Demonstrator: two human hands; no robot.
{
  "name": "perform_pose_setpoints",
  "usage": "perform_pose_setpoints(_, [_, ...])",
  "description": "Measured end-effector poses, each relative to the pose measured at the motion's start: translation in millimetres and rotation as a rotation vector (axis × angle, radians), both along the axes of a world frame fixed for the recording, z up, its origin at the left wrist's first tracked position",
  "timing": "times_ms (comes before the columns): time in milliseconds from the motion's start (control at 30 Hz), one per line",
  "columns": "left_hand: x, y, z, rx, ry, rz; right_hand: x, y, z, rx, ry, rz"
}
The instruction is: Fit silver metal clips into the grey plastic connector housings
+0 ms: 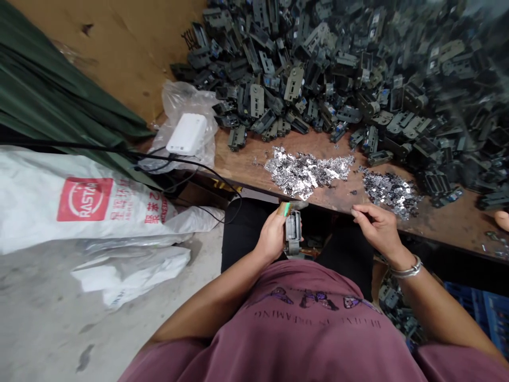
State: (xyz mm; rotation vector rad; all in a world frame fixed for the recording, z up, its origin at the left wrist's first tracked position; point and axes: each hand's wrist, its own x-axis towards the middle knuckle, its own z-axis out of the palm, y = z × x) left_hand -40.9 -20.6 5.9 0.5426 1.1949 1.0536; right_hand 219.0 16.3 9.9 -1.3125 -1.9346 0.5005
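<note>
My left hand (272, 236) is closed around a grey metal housing (293, 228) with a long slot-like cavity, held over my lap at the table's front edge. Green and tan tape wraps the thumb of that hand. To the right, my right hand (377, 228) has thumb and index finger pinched together near the table edge; whatever small piece may be between the tips is too tiny to name. Just beyond the hands lie a heap of shiny small metal clips (298, 172) and a second, darker heap of small metal pieces (392, 192).
A large pile of grey metal housings (294, 82) covers the back of the wooden table (238, 164). At left are a white power bank (186, 133) on clear plastic, a black cable (191, 162) and a white woven sack (35, 196). Another person's fingertip (501, 219) shows at the right edge.
</note>
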Motion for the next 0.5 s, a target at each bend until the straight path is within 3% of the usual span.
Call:
perform_pose_setpoints(100, [1.0, 1.6, 5.0, 0.116, -0.021, -0.033, 5.3, 3.8, 0.4, 0.004, -0.025, -0.014])
perform_pose_setpoints(300, [-3.3, 7.4, 6.2, 0.269, 0.338, -0.400, 29.0, 29.5, -1.8, 0.065, -0.097, -0.097])
perform_pose_setpoints(433, [-2.0, 15.3, -19.7, 0.264, 0.411, -0.569, 53.5, 68.2, 0.0, 0.104, -0.250, -0.230])
perform_pose_setpoints(500, [1.6, 19.2, -39.0, 0.231, 0.377, -0.545, 62.2, 89.3, 3.0, 0.110, -0.382, -0.284])
